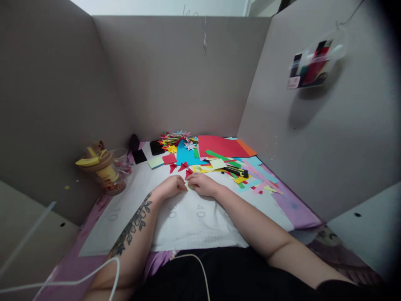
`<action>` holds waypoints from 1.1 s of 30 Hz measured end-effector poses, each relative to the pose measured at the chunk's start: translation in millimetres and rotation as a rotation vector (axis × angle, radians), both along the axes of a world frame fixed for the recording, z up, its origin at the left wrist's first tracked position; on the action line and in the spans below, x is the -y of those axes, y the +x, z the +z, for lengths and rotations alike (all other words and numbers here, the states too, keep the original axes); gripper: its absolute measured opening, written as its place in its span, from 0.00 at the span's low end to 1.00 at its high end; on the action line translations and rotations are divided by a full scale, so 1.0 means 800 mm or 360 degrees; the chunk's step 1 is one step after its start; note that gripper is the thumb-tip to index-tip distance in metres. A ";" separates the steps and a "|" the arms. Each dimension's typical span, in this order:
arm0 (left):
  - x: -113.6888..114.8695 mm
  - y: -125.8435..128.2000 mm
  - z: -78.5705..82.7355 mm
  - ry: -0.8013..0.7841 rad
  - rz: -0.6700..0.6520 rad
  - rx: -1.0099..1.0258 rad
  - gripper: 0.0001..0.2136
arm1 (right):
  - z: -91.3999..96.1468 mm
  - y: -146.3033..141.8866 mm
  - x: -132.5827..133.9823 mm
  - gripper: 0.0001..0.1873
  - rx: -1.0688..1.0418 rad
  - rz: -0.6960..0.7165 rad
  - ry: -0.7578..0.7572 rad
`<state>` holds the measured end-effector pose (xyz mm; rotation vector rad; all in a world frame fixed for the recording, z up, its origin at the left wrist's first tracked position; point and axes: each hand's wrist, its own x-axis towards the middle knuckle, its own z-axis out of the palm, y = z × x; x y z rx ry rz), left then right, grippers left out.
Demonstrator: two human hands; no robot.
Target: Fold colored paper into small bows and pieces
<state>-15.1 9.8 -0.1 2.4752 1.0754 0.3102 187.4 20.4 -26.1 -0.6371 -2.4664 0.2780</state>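
A small piece of pale yellow-green paper point(187, 185) is held low over the white sheet, between the fingertips of both hands. My left hand point(171, 187) pinches it from the left, fingers curled. From the right, my right hand point(203, 184) closes on it with bent fingers that hide part of its shape. Just beyond the hands lie several folded red paper pieces point(183, 166). A stack of pale square notes point(156, 162) and a red paper square point(169, 159) sit farther left.
Behind are a pile of folded paper stars point(178, 138), red sheets point(219, 146) and a blue sheet point(184, 154). A yellow-black utility knife point(234, 171) lies among paper strips point(260, 173) at right. A cup with yellow items point(106, 173) stands left. Grey panels point(181, 75) enclose the table.
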 end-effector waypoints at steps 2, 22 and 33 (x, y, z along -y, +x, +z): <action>0.001 0.000 0.002 -0.0004 0.0011 -0.0031 0.13 | 0.005 0.007 -0.003 0.18 -0.0189 -0.0096 0.0088; 0.000 -0.001 0.001 0.0002 0.0007 -0.0018 0.09 | 0.015 -0.004 0.020 0.16 0.0471 -0.0201 -0.0008; -0.009 -0.006 -0.009 0.0008 -0.0069 0.0021 0.11 | 0.026 0.010 0.018 0.12 0.0668 -0.0670 -0.0133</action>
